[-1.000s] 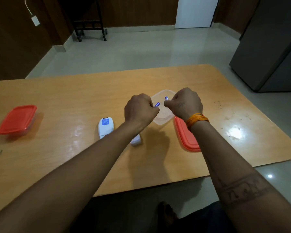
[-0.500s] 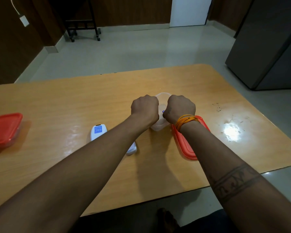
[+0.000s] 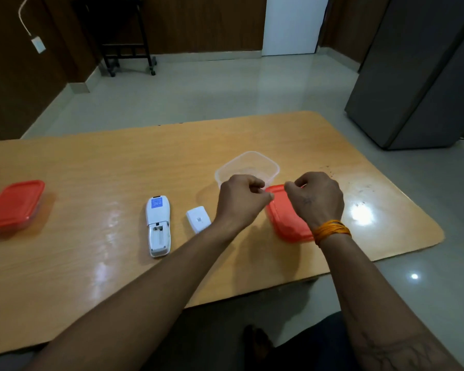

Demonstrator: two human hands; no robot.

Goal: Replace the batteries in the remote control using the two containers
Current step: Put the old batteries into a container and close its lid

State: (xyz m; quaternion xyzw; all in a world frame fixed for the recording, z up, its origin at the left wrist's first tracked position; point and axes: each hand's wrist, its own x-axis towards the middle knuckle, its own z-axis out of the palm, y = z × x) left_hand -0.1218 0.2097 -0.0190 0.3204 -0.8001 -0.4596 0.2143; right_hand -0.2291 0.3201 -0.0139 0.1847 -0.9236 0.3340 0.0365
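Counter [image 3: 91, 277] carries everything; landmark is the open clear container [image 3: 248, 166].

- Its red lid [image 3: 284, 223] lies flat just on the near side of the clear container, partly under both hands.
- Second container [image 3: 14, 204], lid on, sits far to the left of the clear container, well apart.
- Remote [image 3: 158, 226] lies face down, left of the clear container, battery bay exposed and looks empty. Its battery cover [image 3: 198, 219] sits loose between the remote and the lid.
- Left hand [image 3: 240, 200] and right hand [image 3: 315, 198] hover over the lid, fingers curled in. Can't tell what either pinches: no battery visible in the fists or in the clear container.

Step in hand, my read: getting cells to or from the clear container.

Doing it well:
- Handle one cell per hand.
- Check polarity marks in the bay before seating.
- Press the spring end first.
- Keep old and new cells in separate containers.
- Refit the cover last.
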